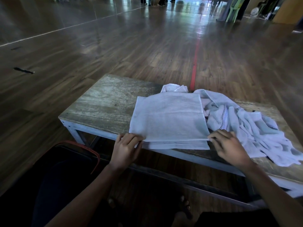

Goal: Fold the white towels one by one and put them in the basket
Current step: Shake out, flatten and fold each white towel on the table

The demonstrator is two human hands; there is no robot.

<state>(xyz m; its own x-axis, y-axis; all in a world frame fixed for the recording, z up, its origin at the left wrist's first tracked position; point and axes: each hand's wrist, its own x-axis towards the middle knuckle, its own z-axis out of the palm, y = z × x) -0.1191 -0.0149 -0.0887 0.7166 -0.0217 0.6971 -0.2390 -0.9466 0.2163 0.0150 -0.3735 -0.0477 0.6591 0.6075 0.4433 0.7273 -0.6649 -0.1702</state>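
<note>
1. Both hands are on the job. The left hand pinches the near left corner of the towel, and the right hand pinches the near right corner, fingers curled onto the cloth.
2. The towel lies flat on the desk, stretching away from the hands. It looks doubled over, with the upper layer's edge sitting just short of the lower one.
3. Why a corner in each hand? My read is that it keeps the edge taut and square, so the layers can be lined up before the next fold.
4. Beyond and beside the right hand, touching the towel's far side, sits the heap of towels, all rumpled and waiting their turn. Keeping it off to one side leaves flat working room between the hands.
5. Below the left hand, off the desk, there's a dark container with an orange rim. That's likely the basket, though I can't be sure, and it's close enough for a short drop.
6. No brands, labels or writing can be read anywhere here.
</note>
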